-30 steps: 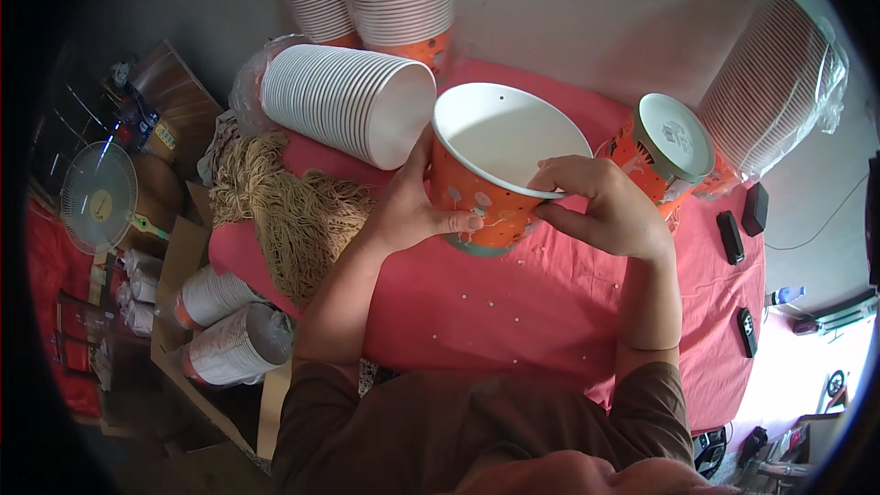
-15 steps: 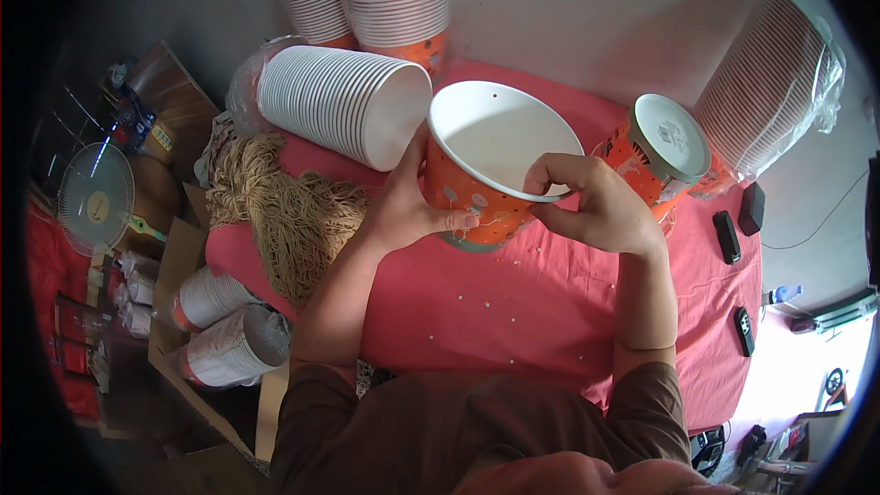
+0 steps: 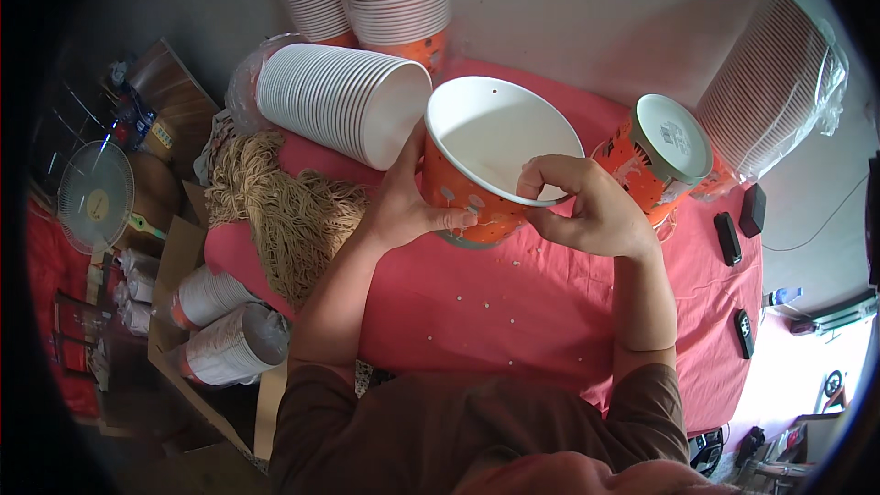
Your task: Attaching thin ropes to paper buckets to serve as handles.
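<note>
An orange paper bucket (image 3: 486,142) with a white inside and white rim is tilted toward me above the table. A small hole shows near its far rim. My left hand (image 3: 403,206) is wrapped round its left side, the thumb lying across the printed front. At the near right rim my right hand (image 3: 596,206) is closed, with curled fingers inside the rim and the thumb outside; whether a thin string is between them I cannot tell. Left of the bucket lies a bundle of beige string (image 3: 298,211).
A nested stack of white-rimmed buckets (image 3: 330,101) lies behind the string. Tall stacks (image 3: 394,0) stand at the back, and a plastic-wrapped stack (image 3: 770,82) leans at right. An upturned bucket (image 3: 674,137) stands on the pink-covered table (image 3: 550,330). A carton (image 3: 197,403) holds more stacks.
The bucket has tipped slightly and shifted a little to the left. My right fingers have moved slightly left along the rim; my left hand keeps its hold.
</note>
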Demonstrator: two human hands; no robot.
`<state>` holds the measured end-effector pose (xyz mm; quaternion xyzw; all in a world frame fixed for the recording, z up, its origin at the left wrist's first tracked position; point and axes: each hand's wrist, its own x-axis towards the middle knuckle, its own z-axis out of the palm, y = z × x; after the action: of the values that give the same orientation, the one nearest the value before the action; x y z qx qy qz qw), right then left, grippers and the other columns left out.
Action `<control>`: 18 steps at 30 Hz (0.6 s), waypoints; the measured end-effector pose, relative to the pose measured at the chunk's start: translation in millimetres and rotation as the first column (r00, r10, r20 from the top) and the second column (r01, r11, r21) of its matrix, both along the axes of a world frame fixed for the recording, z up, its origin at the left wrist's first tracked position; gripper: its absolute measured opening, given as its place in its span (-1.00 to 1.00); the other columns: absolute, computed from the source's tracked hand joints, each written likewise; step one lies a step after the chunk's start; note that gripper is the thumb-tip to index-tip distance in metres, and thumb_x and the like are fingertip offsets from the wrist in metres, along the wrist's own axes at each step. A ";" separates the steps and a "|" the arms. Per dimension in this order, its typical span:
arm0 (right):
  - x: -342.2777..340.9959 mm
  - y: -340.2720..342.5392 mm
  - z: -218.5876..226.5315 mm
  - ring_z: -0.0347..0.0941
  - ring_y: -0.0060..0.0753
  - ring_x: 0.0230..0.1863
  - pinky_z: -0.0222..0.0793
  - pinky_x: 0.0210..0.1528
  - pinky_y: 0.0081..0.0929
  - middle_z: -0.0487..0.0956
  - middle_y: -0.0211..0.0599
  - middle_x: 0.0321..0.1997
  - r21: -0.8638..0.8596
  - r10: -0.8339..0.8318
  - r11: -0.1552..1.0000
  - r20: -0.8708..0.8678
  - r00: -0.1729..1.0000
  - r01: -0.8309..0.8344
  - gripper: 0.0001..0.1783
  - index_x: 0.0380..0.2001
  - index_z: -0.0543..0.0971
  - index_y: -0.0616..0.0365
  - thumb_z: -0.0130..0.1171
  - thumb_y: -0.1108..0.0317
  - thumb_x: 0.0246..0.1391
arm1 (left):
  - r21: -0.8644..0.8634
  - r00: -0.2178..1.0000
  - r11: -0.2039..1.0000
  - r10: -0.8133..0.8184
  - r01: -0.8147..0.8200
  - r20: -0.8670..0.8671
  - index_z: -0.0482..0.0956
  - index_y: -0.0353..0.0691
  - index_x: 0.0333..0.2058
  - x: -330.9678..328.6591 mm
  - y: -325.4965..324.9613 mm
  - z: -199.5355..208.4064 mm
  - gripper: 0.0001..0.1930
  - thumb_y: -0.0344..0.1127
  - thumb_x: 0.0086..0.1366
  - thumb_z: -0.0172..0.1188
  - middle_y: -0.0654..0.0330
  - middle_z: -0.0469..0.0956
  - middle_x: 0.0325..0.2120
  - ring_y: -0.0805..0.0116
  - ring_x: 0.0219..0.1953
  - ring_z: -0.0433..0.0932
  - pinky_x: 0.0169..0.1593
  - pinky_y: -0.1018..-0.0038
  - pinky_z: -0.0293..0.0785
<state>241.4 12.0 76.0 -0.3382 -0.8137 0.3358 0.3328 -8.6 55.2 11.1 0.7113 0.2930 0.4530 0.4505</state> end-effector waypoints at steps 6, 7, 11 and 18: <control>-5.4 1.9 -4.8 0.44 -0.26 -0.46 0.36 -0.38 -0.35 0.50 -0.19 -0.51 0.118 -0.031 0.992 -0.035 0.999 0.035 -0.86 -0.46 0.47 0.27 0.22 0.53 -0.14 | 0.001 0.999 1.000 0.023 -0.023 -0.026 -0.10 -0.26 0.41 0.2 -0.5 -1.8 0.35 0.05 -0.21 0.66 0.03 0.19 0.29 0.11 0.36 0.18 0.37 0.20 0.18; -6.7 1.0 -4.3 0.43 -0.26 -0.47 0.35 -0.39 -0.35 0.48 -0.18 -0.52 0.117 -0.073 0.990 -0.012 0.997 0.074 -0.86 -0.48 0.46 0.26 0.22 0.52 -0.14 | 0.021 0.999 0.999 0.027 -0.026 -0.038 -0.11 -0.26 0.41 -0.3 0.7 -3.0 0.35 0.05 -0.21 0.66 0.03 0.19 0.30 0.11 0.36 0.18 0.37 0.20 0.18; -7.6 0.5 -5.3 0.39 -0.21 -0.49 0.33 -0.38 -0.31 0.45 -0.17 -0.55 0.132 -0.075 0.988 -0.029 0.997 0.078 -0.86 -0.50 0.43 0.25 0.20 0.53 -0.15 | 0.037 0.999 0.999 0.028 -0.027 -0.030 -0.12 -0.25 0.42 0.0 1.1 -3.8 0.35 0.04 -0.20 0.66 0.03 0.17 0.31 0.11 0.36 0.18 0.38 0.20 0.18; -8.9 -1.8 -3.6 0.40 -0.19 -0.33 0.33 -0.22 -0.34 0.46 -0.20 -0.45 0.174 -0.104 0.981 0.123 0.987 0.082 -0.81 -0.41 0.44 0.26 0.16 0.62 -0.19 | 0.087 0.998 0.995 0.046 -0.041 -0.049 -0.13 -0.25 0.42 -1.8 5.1 -7.7 0.34 0.00 -0.18 0.65 0.01 0.15 0.32 0.10 0.38 0.14 0.39 0.19 0.15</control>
<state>232.5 10.2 72.5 -0.3680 -0.8425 0.2271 0.3212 -10.3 60.3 3.4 0.7348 0.2999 0.4568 0.4019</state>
